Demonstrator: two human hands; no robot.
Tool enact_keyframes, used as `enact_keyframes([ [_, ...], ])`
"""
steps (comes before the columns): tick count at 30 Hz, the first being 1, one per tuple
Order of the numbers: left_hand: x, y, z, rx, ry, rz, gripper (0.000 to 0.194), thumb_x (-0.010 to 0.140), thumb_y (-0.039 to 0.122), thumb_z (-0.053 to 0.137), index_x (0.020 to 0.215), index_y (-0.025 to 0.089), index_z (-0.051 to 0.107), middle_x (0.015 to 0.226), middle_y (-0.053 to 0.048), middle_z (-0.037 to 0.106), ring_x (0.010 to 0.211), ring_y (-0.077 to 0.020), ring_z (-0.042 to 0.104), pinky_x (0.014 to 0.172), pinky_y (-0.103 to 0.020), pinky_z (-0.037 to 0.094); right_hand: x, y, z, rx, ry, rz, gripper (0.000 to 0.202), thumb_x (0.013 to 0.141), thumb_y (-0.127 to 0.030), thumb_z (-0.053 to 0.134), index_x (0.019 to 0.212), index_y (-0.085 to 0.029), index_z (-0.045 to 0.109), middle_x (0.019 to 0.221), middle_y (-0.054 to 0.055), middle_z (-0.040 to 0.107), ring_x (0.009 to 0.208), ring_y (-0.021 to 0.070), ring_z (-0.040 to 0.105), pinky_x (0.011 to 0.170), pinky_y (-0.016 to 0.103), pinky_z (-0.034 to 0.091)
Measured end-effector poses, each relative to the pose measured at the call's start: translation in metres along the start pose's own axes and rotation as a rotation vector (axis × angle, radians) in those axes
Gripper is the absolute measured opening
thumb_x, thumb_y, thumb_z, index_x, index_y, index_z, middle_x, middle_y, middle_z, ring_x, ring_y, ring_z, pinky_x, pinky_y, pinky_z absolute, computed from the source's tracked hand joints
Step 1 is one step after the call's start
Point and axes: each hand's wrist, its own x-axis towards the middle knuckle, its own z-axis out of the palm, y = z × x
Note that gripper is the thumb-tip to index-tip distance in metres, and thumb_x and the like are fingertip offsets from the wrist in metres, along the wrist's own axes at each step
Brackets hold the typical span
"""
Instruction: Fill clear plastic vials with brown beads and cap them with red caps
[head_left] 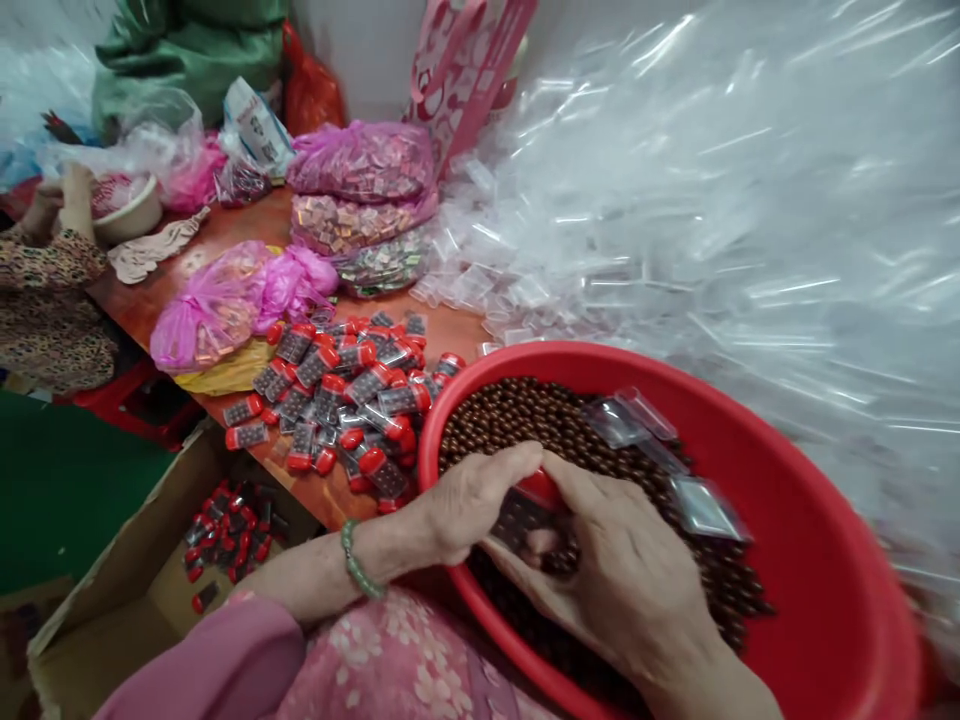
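Observation:
Over a red basin (817, 560) of small dark-brown balls (525, 405), my two hands meet around a small clear plastic container (525, 520) with a red cap. Dark balls show through its wall. My left hand (469, 500), with a green bead bracelet at the wrist, is closed on it from the left, a digit at the red cap. My right hand (626, 570) wraps it from the right, thumb and fingers curled round it. Clear empty containers (709, 508) lie on the balls in the basin. My hands hide part of the held container.
Many filled red-capped containers (337, 395) are piled on the table, and more lie in a cardboard box (112, 600) below. Clear empty containers (675, 230) heap up behind the basin. Pink bags (367, 165) stand at the back. Another person's hands (71, 200) are near a white bowl (139, 213).

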Motion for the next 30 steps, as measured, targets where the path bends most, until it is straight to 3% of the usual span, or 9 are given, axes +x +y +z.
enact_keyframes([
  [2,-0.005,0.011,-0.018,0.269,0.033,0.193,0.049,0.096,0.048,0.031,0.065,0.017,0.052,0.058,-0.001,0.052,0.053,-0.0117,0.048,0.058,-0.027,0.041,-0.001,0.001,0.003,0.041,-0.061,0.047,0.081,0.086,-0.046,0.064,0.150,-0.008,0.031,0.110,0.021,0.069,0.091,0.0301,0.068,0.074,0.043,0.056],
  [3,-0.007,0.017,-0.029,0.449,0.127,0.316,0.047,0.097,0.047,0.032,0.067,0.017,0.053,0.062,-0.001,0.053,0.059,-0.0120,0.049,0.064,-0.027,0.042,-0.002,0.004,0.004,0.039,-0.079,0.065,0.079,0.087,-0.043,0.065,0.150,-0.009,0.032,0.115,0.022,0.068,0.096,0.0307,0.068,0.078,0.044,0.056],
  [6,-0.006,0.033,-0.068,0.956,0.590,0.548,0.039,0.096,0.046,0.038,0.077,0.018,0.057,0.075,-0.003,0.058,0.075,-0.0159,0.055,0.078,-0.030,0.043,-0.010,0.017,0.000,0.008,-0.107,0.144,0.054,0.088,-0.033,0.064,0.137,-0.015,0.050,0.114,0.017,0.070,0.100,0.0290,0.067,0.083,0.044,0.056],
  [9,0.009,0.035,-0.109,1.302,0.913,0.694,0.041,0.096,0.047,0.037,0.096,0.015,0.063,0.095,-0.012,0.065,0.094,-0.0245,0.058,0.092,-0.040,0.043,-0.019,0.033,-0.009,-0.011,-0.135,0.282,0.030,0.090,-0.032,0.062,0.118,-0.020,0.064,0.107,0.012,0.072,0.097,0.0264,0.068,0.085,0.044,0.057],
  [11,0.023,0.029,-0.131,1.455,0.976,0.738,0.044,0.095,0.047,0.040,0.110,0.012,0.062,0.112,-0.018,0.063,0.112,-0.0306,0.054,0.104,-0.047,0.038,-0.024,0.042,-0.016,-0.034,-0.165,0.384,0.026,0.091,-0.034,0.060,0.112,-0.021,0.066,0.106,0.011,0.072,0.096,0.0262,0.069,0.085,0.044,0.057],
  [15,0.039,0.013,-0.155,1.525,0.936,0.773,0.055,0.091,0.046,0.049,0.132,0.010,0.052,0.139,-0.024,0.048,0.142,-0.0388,0.030,0.116,-0.056,0.023,-0.036,0.061,-0.028,-0.108,-0.224,0.540,0.027,0.091,-0.036,0.058,0.110,-0.019,0.067,0.106,0.012,0.071,0.097,0.0279,0.068,0.086,0.045,0.056],
  [22,0.035,0.007,-0.152,1.446,0.907,0.899,0.052,0.092,0.042,0.050,0.135,0.012,0.050,0.143,-0.023,0.046,0.147,-0.0376,0.025,0.120,-0.057,0.022,-0.033,0.093,-0.032,-0.171,-0.394,0.664,0.026,0.088,-0.033,0.060,0.106,-0.016,0.067,0.102,0.011,0.071,0.089,0.0262,0.068,0.081,0.039,0.053],
  [26,0.027,0.008,-0.122,1.376,0.861,0.981,0.040,0.094,0.035,0.049,0.128,0.017,0.054,0.136,-0.018,0.054,0.143,-0.0330,0.037,0.117,-0.054,0.031,-0.004,0.103,-0.014,-0.255,-0.528,0.729,0.023,0.089,-0.034,0.060,0.099,-0.014,0.064,0.094,0.013,0.070,0.085,0.0277,0.067,0.073,0.037,0.049],
  [30,0.020,0.005,-0.082,1.342,0.697,1.049,0.028,0.092,0.029,0.052,0.116,0.016,0.060,0.129,-0.015,0.060,0.136,-0.0303,0.047,0.113,-0.052,0.040,0.014,0.105,0.009,-0.280,-0.504,0.826,0.024,0.089,-0.034,0.059,0.102,-0.014,0.059,0.093,0.015,0.071,0.083,0.0302,0.067,0.067,0.037,0.046],
])
